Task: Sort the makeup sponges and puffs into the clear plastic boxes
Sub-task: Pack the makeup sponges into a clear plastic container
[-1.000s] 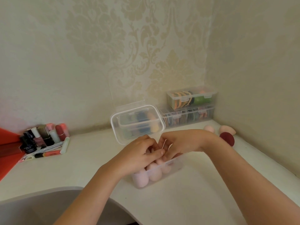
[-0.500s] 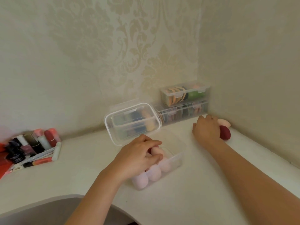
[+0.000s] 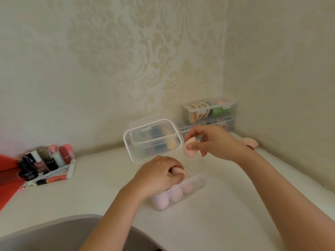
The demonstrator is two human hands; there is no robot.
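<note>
The left hand covers much of the open clear box, so the number of sponges inside cannot be told; three pale sponges show through its near wall; a dark red sponge is almost wholly hidden behind the right wrist; what fills the stacked boxes in the corner blurs behind the plastic. The left fingers curl round a peach sponge at the top of the open box; the right hand hangs above the counter just behind that box, thumb and forefinger pinching a pink sponge, the other fingers loosely spread. The lid stands upright behind the left hand; a loose sponge lies in the corner; cosmetics cluster far left by the wall; a red sheet is cut off at the left edge, a grey basin at the bottom.
</note>
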